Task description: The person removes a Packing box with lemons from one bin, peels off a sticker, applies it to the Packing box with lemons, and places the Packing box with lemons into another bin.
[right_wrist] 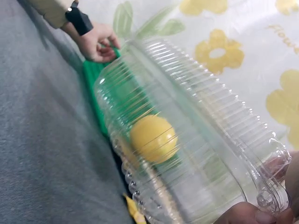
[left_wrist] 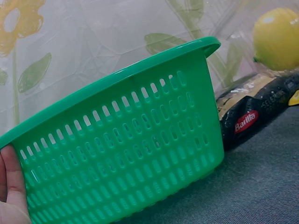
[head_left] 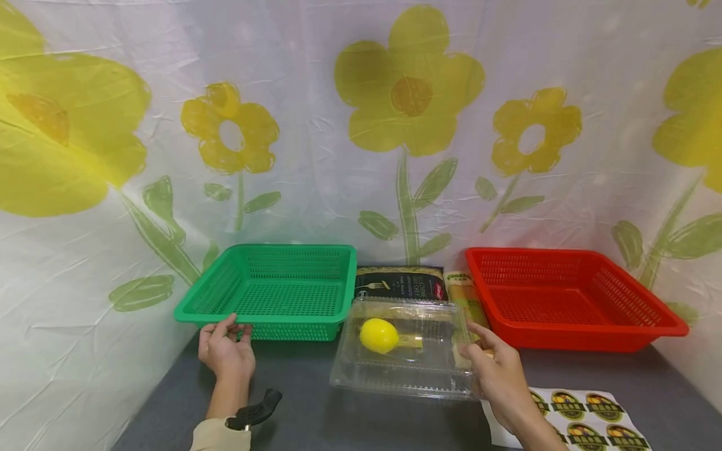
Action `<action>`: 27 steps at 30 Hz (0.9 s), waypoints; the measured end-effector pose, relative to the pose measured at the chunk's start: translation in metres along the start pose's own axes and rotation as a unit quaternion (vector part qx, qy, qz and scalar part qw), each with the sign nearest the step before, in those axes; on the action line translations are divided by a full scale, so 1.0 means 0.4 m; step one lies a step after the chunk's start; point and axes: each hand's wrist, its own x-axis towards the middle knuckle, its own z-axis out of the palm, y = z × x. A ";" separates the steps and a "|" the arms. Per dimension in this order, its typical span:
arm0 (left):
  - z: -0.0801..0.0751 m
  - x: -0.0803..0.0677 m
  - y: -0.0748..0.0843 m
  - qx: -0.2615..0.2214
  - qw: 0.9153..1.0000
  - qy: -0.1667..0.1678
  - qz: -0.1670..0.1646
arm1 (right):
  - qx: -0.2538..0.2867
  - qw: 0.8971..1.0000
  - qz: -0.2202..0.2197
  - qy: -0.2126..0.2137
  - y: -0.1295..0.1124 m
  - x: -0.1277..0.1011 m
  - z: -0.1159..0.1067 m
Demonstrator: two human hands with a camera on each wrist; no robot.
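Observation:
A clear plastic clamshell box (head_left: pixel 406 369) sits tilted in the middle of the grey table. My right hand (head_left: pixel 479 351) pinches its right edge; in the right wrist view its fingers (right_wrist: pixel 250 214) close on the box's (right_wrist: pixel 201 112) rim. A yellow lemon (head_left: pixel 379 335) shows through the clear walls, apparently inside (right_wrist: pixel 153 138). My left hand (head_left: pixel 228 329) grips the front left rim of the empty green basket (head_left: pixel 293 316). In the left wrist view the hand (left_wrist: pixel 11 186) lies against the basket's wall (left_wrist: pixel 117 140), with the lemon (left_wrist: pixel 276 37) beyond.
An empty red basket (head_left: pixel 564 338) stands at the right. A dark pasta packet (head_left: pixel 400 283) and a yellow-green packet (head_left: pixel 465 294) lie between the baskets, against the flowered sheet. A sheet of round stickers (head_left: pixel 586 410) lies at the front right. Bare grey table (head_left: pixel 316 419) fills the front.

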 end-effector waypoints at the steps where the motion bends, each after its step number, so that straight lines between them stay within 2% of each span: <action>1: 0.000 0.000 0.000 0.000 1.000 0.001 0.000 | 0.004 1.000 0.002 0.001 0.005 0.000 -0.001; 9: 0.001 0.001 -0.003 -0.002 1.000 0.005 0.005 | -0.021 1.000 0.006 0.011 0.041 -0.002 -0.007; 16: 0.002 -0.001 0.004 -0.003 1.000 0.003 -0.007 | -0.001 1.000 0.021 -0.002 0.081 0.003 -0.012; 20: 0.005 -0.003 0.008 0.002 1.000 -0.002 -0.010 | 0.016 1.000 0.015 -0.006 0.099 0.009 -0.008; 27: 0.000 -0.009 -0.006 0.013 1.000 -0.003 -0.007 | 0.033 0.999 0.008 -0.002 0.120 0.011 0.002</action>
